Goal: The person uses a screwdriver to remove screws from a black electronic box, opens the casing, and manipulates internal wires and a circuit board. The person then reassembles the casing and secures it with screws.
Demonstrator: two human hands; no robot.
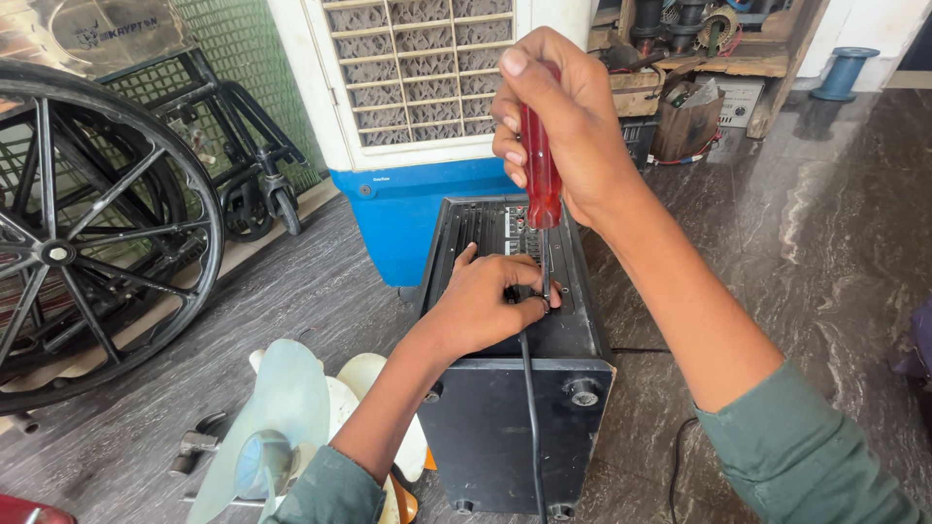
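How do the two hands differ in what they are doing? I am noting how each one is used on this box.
The right hand is raised, fist closed around the red-handled screwdriver; the left hand lies low on the black box. The right grips the handle upright; the left's fingers steady the shaft near its tip. Both are bare, with green sleeves.

The right hand [568, 126] grips a red-handled screwdriver [540, 175] upright, its shaft pointing down onto the top of a black box [515, 388] standing on the stone floor [825, 243]. The left hand [485, 306] rests on the box top, fingertips pinching around the screwdriver's tip. A black cable [531, 408] runs down the box's front. Beside the box lies a pale fan blade [282, 408]; a wheelchair wheel [87, 233] stands at left, a white-and-blue cooler [417, 126] behind
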